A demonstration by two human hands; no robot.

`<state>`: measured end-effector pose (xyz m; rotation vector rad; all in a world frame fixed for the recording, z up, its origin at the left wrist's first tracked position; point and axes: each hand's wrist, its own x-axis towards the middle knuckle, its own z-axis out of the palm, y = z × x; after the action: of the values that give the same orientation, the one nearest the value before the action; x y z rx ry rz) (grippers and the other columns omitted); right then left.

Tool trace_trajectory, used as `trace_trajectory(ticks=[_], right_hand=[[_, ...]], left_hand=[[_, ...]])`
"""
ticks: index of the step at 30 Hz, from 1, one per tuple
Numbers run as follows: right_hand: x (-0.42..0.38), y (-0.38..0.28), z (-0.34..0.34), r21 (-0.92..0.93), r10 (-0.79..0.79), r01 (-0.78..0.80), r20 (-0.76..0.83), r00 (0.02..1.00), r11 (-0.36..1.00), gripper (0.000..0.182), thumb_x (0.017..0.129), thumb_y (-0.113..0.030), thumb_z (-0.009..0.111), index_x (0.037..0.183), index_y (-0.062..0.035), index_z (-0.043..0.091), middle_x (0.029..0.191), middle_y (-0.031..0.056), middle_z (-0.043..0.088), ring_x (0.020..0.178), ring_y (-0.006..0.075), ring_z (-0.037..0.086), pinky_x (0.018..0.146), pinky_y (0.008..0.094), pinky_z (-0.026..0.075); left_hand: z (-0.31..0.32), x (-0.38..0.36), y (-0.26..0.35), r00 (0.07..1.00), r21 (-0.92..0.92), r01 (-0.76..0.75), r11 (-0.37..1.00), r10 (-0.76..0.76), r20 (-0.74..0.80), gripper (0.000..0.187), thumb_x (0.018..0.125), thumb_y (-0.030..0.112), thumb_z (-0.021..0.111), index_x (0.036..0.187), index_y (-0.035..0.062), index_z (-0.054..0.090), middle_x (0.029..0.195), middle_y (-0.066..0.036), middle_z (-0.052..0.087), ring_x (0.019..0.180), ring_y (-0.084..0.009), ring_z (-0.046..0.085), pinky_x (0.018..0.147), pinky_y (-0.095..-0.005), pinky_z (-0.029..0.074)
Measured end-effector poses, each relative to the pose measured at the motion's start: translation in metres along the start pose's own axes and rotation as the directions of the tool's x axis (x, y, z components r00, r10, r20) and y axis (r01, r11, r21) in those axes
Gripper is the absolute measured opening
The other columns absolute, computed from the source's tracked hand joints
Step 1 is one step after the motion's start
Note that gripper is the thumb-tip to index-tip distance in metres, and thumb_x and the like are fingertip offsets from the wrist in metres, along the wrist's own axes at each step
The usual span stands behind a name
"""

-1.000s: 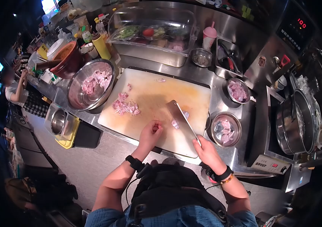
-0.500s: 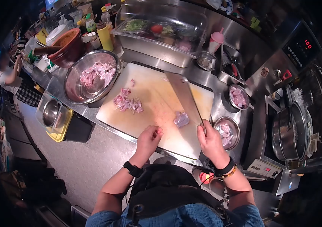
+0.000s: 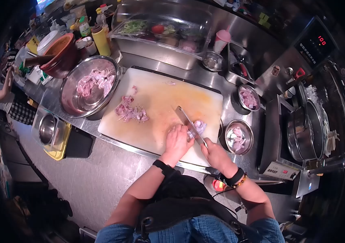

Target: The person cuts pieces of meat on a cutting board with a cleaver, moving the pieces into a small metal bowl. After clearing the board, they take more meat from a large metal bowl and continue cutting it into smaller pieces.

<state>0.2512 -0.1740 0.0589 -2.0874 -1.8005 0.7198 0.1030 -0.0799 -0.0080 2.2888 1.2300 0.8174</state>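
My right hand (image 3: 217,156) is wrapped round the handle of a cleaver (image 3: 189,123). The blade stands on edge against a pale purple-pink piece of raw flesh (image 3: 200,126), whose exact kind I cannot make out. With curled fingers, my left hand (image 3: 177,141) holds the near-left part of that piece, close beside the blade. Its fingertips are partly hidden. Under both hands lies a white cutting board (image 3: 152,91), stained yellow in places. A pile of pink, stringy raw scraps (image 3: 130,110) rests on the board's left side.
A large steel bowl (image 3: 65,99) with pink raw pieces stands left of the board. Two small steel bowls with cut pieces, an upper one (image 3: 241,106) and a lower one (image 3: 228,146), sit at right. A clear-covered ingredient container (image 3: 156,52) is behind. Another person (image 3: 5,95) stands far left.
My left hand has moved right and forward onto the piece of flesh. The cleaver has come down from a raised, flat-facing position to stand on edge at the piece. The view has shifted slightly.
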Motion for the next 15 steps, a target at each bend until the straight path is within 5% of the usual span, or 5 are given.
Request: trace_trajectory(ticks=[6, 11, 12, 14, 15], right_hand=[[-0.013, -0.002, -0.006, 0.005, 0.086, -0.086, 0.013, 0.996, 0.996, 0.029, 0.098, -0.028, 0.048, 0.107, -0.0010, 0.055, 0.078, 0.0270, 0.064, 0.077, 0.0455, 0.062, 0.069, 0.0531, 0.049], [0.011, -0.012, 0.009, -0.035, -0.081, 0.078, -0.086, 0.993, 0.996, 0.028, 0.095, -0.026, 0.053, 0.110, -0.0012, 0.053, 0.074, 0.0248, 0.063, 0.072, 0.0435, 0.063, 0.064, 0.0511, 0.051], [0.000, -0.008, 0.011, -0.067, -0.087, 0.082, -0.082, 0.993, 0.994, 0.028, 0.095, -0.025, 0.053, 0.110, -0.0014, 0.053, 0.074, 0.0242, 0.063, 0.071, 0.0430, 0.063, 0.063, 0.0508, 0.051], [-0.022, 0.010, 0.011, -0.091, -0.097, 0.090, -0.072, 0.993, 0.992, 0.025, 0.094, -0.023, 0.056, 0.110, -0.0034, 0.055, 0.072, 0.0229, 0.063, 0.067, 0.0415, 0.063, 0.059, 0.0493, 0.050], [-0.034, 0.016, 0.010, -0.041, -0.068, 0.064, -0.106, 0.992, 0.997, 0.024, 0.094, -0.022, 0.056, 0.109, -0.0038, 0.055, 0.072, 0.0231, 0.063, 0.067, 0.0415, 0.063, 0.059, 0.0494, 0.049]], left_hand=[[0.005, -0.007, 0.003, 0.996, 0.020, -0.078, 0.997, 0.077, 0.038, 0.020, 0.071, 0.013, 0.071, 0.088, 0.0053, 0.064, 0.090, -0.011, 0.061, 0.086, -0.0320, 0.061, 0.078, -0.0431, 0.048], [-0.015, -0.016, -0.014, 0.979, -0.111, -0.145, 0.983, 0.159, 0.129, 0.013, 0.073, 0.009, 0.066, 0.085, 0.0054, 0.062, 0.084, -0.014, 0.059, 0.080, -0.0313, 0.063, 0.070, -0.0428, 0.050], [-0.025, -0.015, -0.027, 0.987, -0.178, -0.155, 0.972, 0.160, 0.014, 0.013, 0.073, 0.006, 0.066, 0.085, 0.0047, 0.061, 0.083, -0.016, 0.060, 0.078, -0.0331, 0.063, 0.066, -0.0431, 0.050], [-0.043, -0.003, -0.058, 0.968, -0.159, 0.215, 0.964, -0.189, 0.163, 0.013, 0.074, 0.003, 0.063, 0.087, 0.0041, 0.061, 0.090, -0.016, 0.062, 0.082, -0.0347, 0.062, 0.068, -0.0440, 0.050], [-0.061, 0.010, -0.058, 0.990, 0.013, 0.105, 0.994, -0.106, 0.094, 0.015, 0.074, 0.001, 0.061, 0.089, 0.0039, 0.062, 0.094, -0.016, 0.063, 0.085, -0.0355, 0.062, 0.071, -0.0438, 0.050]])
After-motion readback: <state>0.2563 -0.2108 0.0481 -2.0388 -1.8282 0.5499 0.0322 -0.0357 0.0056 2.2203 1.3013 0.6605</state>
